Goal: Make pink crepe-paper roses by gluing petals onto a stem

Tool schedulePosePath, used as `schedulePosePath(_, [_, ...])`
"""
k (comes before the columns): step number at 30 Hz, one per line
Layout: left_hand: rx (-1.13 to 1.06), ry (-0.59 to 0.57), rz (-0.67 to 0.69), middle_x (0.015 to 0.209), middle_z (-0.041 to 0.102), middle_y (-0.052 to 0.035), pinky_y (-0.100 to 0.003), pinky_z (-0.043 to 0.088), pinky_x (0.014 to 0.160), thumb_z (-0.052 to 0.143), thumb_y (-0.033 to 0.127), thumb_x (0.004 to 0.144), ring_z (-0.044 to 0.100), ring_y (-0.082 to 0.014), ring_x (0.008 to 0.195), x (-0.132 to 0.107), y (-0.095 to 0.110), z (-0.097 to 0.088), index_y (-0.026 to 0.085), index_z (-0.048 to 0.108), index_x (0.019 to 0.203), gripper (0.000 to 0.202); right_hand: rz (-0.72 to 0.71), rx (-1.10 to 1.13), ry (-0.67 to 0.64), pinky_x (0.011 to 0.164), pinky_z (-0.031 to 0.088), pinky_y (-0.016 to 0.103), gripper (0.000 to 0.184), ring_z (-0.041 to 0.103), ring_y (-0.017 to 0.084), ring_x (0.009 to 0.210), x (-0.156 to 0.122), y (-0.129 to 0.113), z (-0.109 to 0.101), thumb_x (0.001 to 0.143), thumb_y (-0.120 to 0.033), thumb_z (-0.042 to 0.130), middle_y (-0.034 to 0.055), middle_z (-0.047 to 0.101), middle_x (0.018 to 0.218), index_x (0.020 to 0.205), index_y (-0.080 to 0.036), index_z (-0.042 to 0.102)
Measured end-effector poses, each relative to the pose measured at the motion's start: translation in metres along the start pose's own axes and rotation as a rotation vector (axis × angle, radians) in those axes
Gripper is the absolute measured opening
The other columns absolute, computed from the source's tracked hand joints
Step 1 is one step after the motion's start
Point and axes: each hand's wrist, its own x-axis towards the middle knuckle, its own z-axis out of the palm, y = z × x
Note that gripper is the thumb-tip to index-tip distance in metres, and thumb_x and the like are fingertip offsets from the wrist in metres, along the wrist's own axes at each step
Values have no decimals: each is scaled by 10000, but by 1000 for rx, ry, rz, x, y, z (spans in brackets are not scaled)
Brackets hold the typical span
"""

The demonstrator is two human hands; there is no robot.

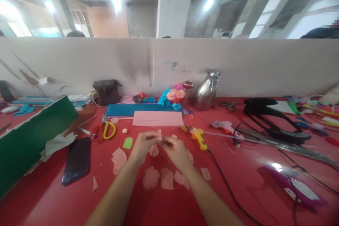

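Over the middle of the red table, my left hand [148, 142] and my right hand [173, 148] meet at the fingertips. Both pinch a small pink paper piece [159, 133], its lower part hidden by my fingers. Beneath and around my hands lie cut pink paper petals [151, 178], some rounded, some nearly square [167, 179]. A light green paper template [127, 143] rests left of my left hand. To the right of my right hand lies a yellow hot glue gun [198, 137], its cord running toward me.
Yellow-handled scissors [109, 130] and a dark phone [76, 161] lie left, beside a green board [34, 141]. Pink paper strip [158, 118], paper flowers [173, 97] and a metal jug [206, 90] stand behind. A second glue gun [227, 128] and a purple-white device [299, 187] are right.
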Motion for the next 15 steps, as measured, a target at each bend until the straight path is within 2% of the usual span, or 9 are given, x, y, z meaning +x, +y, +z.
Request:
schedulePosePath(5, [-109,69,-29,711,674,-65,-268,432,715,750,287,571,592,-151,702,-1,-9,11,142,709,705,202,19,23,43,662,492,299,185,632,189,707,-2,4,0,781,-316,545,17,695,733,803,-203,689])
schedulePosePath(9, [-183,104,-47,690,665,-52,-261,437,692,759,284,565,590,-141,675,-2,-14,16,138,699,709,214,12,49,48,661,488,291,187,625,182,706,-2,6,2,789,-317,536,15,684,732,822,-200,679])
schedulePosePath(12, [-286,107,-74,664,649,-30,-239,435,648,775,266,546,570,-112,622,0,-11,11,139,676,677,208,-10,19,27,659,478,280,176,624,176,719,-4,7,4,802,-305,522,16,685,767,820,-205,665])
schedulePosePath(15, [-468,125,-80,673,636,-4,-223,445,661,779,256,550,576,-94,644,4,-2,-4,157,639,656,201,-56,-88,21,633,452,266,154,605,163,678,-5,9,6,807,-274,513,11,676,743,782,-208,650])
